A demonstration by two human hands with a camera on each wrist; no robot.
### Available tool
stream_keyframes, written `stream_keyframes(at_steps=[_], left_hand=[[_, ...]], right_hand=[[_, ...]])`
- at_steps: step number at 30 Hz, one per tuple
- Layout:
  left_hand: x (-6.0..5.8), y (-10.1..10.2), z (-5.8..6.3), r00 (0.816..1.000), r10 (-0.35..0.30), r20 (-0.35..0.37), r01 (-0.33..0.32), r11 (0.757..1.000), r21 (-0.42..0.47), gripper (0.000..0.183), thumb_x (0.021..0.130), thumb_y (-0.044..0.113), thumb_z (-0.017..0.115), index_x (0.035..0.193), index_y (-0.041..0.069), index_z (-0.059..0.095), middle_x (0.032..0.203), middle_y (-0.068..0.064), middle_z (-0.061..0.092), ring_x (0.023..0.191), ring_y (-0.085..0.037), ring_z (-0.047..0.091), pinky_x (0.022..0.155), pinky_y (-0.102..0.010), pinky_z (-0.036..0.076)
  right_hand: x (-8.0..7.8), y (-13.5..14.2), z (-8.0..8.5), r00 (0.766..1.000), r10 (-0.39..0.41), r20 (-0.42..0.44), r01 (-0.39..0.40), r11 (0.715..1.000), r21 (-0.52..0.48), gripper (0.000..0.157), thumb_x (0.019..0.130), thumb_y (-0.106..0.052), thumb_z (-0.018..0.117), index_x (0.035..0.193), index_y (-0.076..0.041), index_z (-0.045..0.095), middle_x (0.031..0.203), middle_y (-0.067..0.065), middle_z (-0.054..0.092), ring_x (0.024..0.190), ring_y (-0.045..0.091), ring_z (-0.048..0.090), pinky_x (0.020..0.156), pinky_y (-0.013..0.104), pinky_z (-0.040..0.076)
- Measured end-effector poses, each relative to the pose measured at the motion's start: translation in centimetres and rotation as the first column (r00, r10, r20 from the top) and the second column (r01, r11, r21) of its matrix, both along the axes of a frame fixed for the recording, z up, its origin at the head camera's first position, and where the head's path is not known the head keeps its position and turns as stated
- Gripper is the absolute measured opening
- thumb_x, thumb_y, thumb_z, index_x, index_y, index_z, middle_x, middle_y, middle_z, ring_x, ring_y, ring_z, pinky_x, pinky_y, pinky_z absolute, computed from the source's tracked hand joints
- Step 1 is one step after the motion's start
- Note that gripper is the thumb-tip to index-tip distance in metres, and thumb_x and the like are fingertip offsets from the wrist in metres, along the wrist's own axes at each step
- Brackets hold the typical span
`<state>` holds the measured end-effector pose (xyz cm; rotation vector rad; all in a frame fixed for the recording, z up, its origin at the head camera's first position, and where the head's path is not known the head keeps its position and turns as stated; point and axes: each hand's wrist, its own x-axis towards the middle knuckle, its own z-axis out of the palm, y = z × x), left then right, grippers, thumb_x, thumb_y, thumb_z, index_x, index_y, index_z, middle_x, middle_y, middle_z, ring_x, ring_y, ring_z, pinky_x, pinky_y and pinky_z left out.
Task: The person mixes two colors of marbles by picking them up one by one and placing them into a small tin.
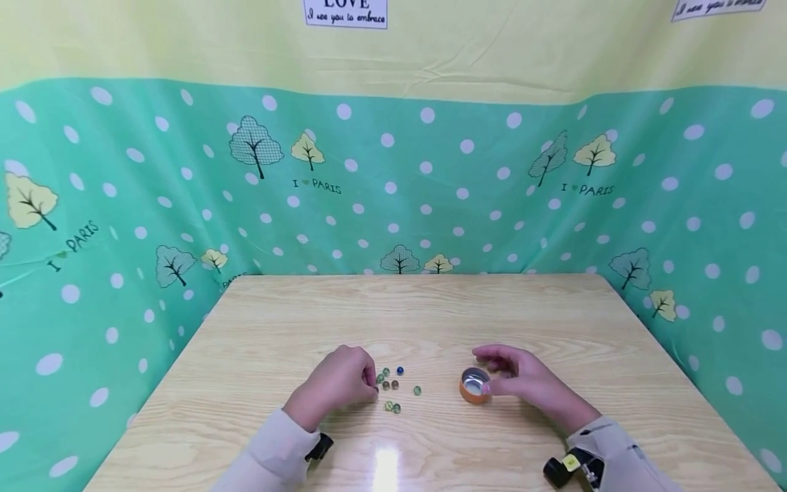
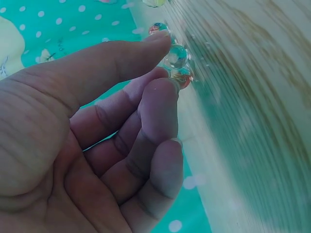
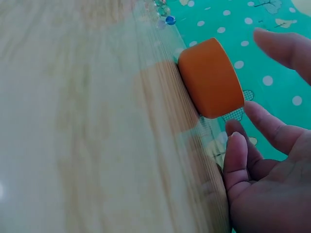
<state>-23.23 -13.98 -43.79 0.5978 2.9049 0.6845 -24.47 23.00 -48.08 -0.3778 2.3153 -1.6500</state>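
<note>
My left hand (image 1: 341,380) is at the left side of a loose cluster of small glass marbles (image 1: 386,385). In the left wrist view its thumb and fingertips come close around a clear marble (image 2: 176,57), with a reddish marble (image 2: 182,77) right by a fingertip; I cannot tell whether it grips one. My right hand (image 1: 522,374) is spread beside a small round orange cup (image 1: 473,391) with a silvery inside. The cup stands upright, mouth up. One fingertip reaches its rim, while the other fingers stay apart from its wall.
A blue marble (image 1: 400,370) lies at the cluster's far side, and a single green marble (image 1: 417,391) lies between cluster and cup. Two more marbles (image 1: 392,407) sit nearer the front. The wooden table (image 1: 418,307) meets a green dotted curtain (image 1: 393,205) behind.
</note>
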Motion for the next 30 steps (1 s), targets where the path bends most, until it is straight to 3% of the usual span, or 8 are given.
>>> stream_keyframes(at_steps=[5,15,30], left_hand=[[-0.05,-0.22,-0.13,1.0,0.002,0.009,-0.002,1.0,0.003,0.025,0.075,0.014,0.089,0.066,0.024,0.067,0.065,0.013,0.06,0.059,-0.009,0.053,0.059,-0.028,0.046],[-0.26,0.25,-0.32,1.0,-0.007,0.014,0.007,1.0,-0.011,0.025,0.075,0.016,0.089,0.065,0.024,0.068,0.063,0.013,0.06,0.059,-0.008,0.053,0.059,-0.027,0.046],[-0.23,0.7,-0.31,1.0,0.015,0.002,-0.015,0.999,-0.051,0.02,0.078,0.018,0.084,0.066,0.023,0.069,0.062,0.013,0.06,0.056,-0.008,0.052,0.057,-0.027,0.045]], right_hand=[[-0.21,0.08,-0.31,0.999,0.047,-0.018,-0.046,0.997,0.058,0.073,0.075,-0.015,0.092,0.14,-0.009,0.06,0.137,0.016,0.06,0.115,0.031,0.053,0.087,0.027,0.051],[-0.35,0.21,-0.58,0.991,0.094,-0.094,-0.078,0.984,0.161,0.069,0.073,-0.022,0.094,0.135,-0.013,0.065,0.126,0.009,0.064,0.102,0.026,0.056,0.08,0.026,0.048],[-0.46,0.12,-0.74,0.987,0.099,-0.126,-0.075,0.981,0.18,0.059,0.073,-0.023,0.094,0.126,-0.018,0.07,0.122,0.005,0.066,0.099,0.023,0.056,0.08,0.028,0.047]])
